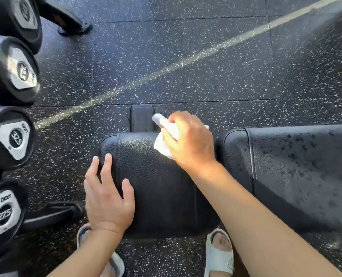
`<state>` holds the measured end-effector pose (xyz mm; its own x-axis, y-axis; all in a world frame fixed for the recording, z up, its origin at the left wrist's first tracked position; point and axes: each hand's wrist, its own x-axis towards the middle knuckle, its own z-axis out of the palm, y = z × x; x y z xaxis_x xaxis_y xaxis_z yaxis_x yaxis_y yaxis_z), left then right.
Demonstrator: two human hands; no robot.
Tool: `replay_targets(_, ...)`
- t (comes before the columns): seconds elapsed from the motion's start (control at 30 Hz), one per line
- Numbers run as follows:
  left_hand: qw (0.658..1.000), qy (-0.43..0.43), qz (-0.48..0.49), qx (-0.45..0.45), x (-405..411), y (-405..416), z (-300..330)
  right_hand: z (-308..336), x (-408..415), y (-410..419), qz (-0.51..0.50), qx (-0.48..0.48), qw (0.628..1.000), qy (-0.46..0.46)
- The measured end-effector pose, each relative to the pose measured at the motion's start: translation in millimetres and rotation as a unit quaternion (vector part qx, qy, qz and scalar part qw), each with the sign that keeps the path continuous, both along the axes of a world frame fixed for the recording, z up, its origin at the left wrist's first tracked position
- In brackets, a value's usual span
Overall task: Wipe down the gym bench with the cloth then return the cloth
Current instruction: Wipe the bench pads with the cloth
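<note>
1. Wiping under way on the black pebbled-leather gym bench seat pad (156, 176), serving here as the counter.
2. Right hand (188, 140) clamped on the small crumpled white cloth (164, 136), fingers curled round it, pressing it onto the far right corner of the seat pad, near the gap to the next pad.
3. Left hand (108, 198) lying apart and flat, fingers spread and straight, resting on the near left edge of the seat pad and holding nothing.
4. Looking at progress: seat pad showing an even dull sheen with no visible spots, likely mostly covered already, though hard telling dry from wiped.
5. Still waiting, by the look of it: the long black back pad (298, 168) to the right, speckled with dark droplets or marks across its surface.
6. Returning of the cloth not yet done; no place for putting it back showing in view.
7. Reading labels on the black round-headed dumbbells with silver end plates (18, 138) racked along the left edge: one reading "22.5", another "27.5", a third blurred, possibly "32.5"; small brand lettering beside the numbers too blurred for making out.
8. Standing on the black speckled rubber floor (206, 66) in pale slide sandals (219, 254), toes close under the seat pad.
</note>
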<state>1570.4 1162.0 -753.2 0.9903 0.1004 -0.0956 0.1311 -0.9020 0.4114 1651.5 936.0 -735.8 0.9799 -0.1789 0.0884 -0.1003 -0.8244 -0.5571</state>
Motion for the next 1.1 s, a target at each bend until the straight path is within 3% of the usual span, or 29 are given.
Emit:
replay_targets(0.17,1.000,0.007,-0.002,-0.006,-3,4,-1,-2,-91,4,0.060,-0.092,0.994,-0.020)
replay_targets(0.27,1.000,0.015,-0.006,-0.021,-1,4,0,-11,-112,16,0.037,-0.100,0.994,-0.013)
replay_targets(0.4,0.998,0.027,-0.018,-0.047,0,6,5,-9,-63,43,0.028,-0.153,0.987,-0.030)
replay_targets(0.7,0.980,0.057,-0.020,-0.190,8,33,16,-8,40,143,0.081,-0.147,0.984,-0.068)
replay_targets(0.77,0.984,0.050,-0.062,-0.160,12,44,17,-10,36,132,0.110,-0.150,0.980,-0.072)
replay_targets(0.87,0.982,0.004,-0.157,-0.107,20,49,17,-12,25,84,0.155,-0.238,0.956,-0.068)
replay_targets(0.93,0.973,-0.011,-0.207,-0.097,26,42,16,-2,19,48,0.042,-0.173,0.984,0.025)
replay_targets(1.0,0.971,0.001,-0.222,-0.083,30,31,15,8,13,23,-0.058,-0.125,0.984,0.108)
replay_targets(1.1,0.975,0.008,-0.211,-0.069,25,22,11,13,14,18,-0.051,-0.137,0.979,0.143)
